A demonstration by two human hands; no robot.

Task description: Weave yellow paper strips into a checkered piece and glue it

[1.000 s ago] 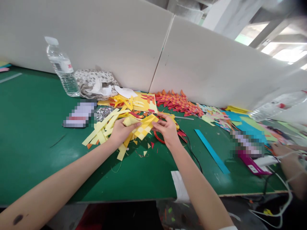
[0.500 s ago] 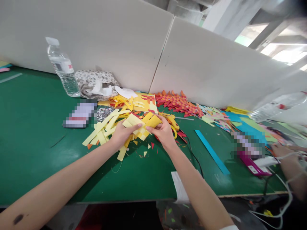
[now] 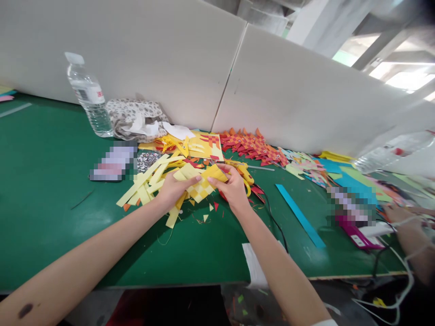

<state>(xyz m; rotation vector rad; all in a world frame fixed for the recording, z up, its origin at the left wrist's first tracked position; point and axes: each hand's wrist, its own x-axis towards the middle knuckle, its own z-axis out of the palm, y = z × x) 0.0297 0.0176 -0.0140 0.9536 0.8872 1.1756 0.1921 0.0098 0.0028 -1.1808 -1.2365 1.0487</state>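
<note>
- Found left hand [image 3: 173, 190] and right hand [image 3: 233, 188] both pinching woven yellow square [image 3: 201, 183] from opposite edges, just above surface [image 3: 50, 190].
- Judged it squarely between hands, neither nearer; long axis running hand to hand.
- Noted loose yellow strips [image 3: 146, 183] heaped just beyond left hand.
- Logged bottle [image 3: 89, 97] upright far beyond left hand; contents unclear.

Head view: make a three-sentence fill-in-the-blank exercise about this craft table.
The left hand and right hand hold a woven paper piece coloured ____.
The water bottle stands on a table whose top is ____.
The long paper strip lying right of the right hand is ____.
Missing words: yellow, green, blue.
</note>
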